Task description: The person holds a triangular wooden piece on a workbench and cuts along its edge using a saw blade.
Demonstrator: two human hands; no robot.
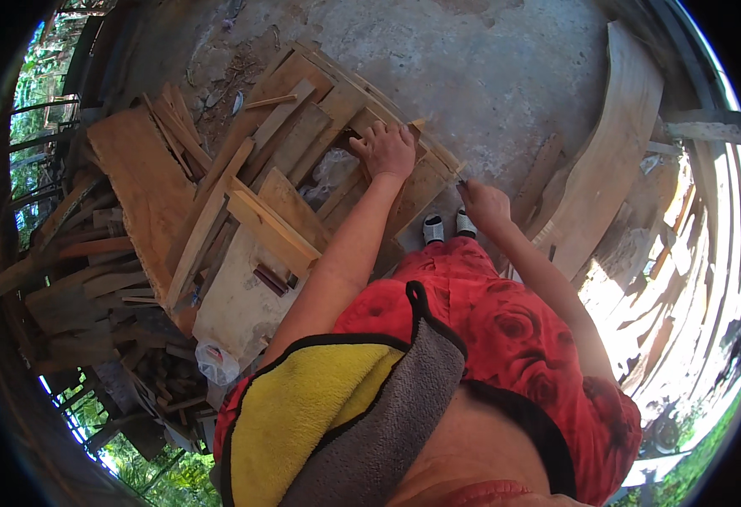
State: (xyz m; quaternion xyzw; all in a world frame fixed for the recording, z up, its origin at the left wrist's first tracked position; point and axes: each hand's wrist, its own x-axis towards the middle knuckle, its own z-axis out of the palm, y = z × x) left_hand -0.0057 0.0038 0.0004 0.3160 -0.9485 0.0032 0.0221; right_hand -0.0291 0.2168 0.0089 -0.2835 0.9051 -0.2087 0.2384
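Note:
My left hand (pixel 385 152) has its fingers curled over a wooden board (pixel 414 193) at the edge of a stack of planks and panels (pixel 294 135). My right hand (pixel 484 201) is closed near the right end of that board, around a small thin item too small to name. A yellow and grey cloth (pixel 320 406) lies across my body, over red floral clothing (pixel 523 329). My white footwear (pixel 433 228) shows below the hands.
A pale sheet (pixel 235 304) with a clear plastic bag (pixel 217 362) lies at the lower left, beside heaped offcuts (pixel 117 329) and a wide slab (pixel 138 198). A long curved plank (pixel 599 169) lies on the concrete floor (pixel 506 68) at right, near sunlit timber (pixel 700 253).

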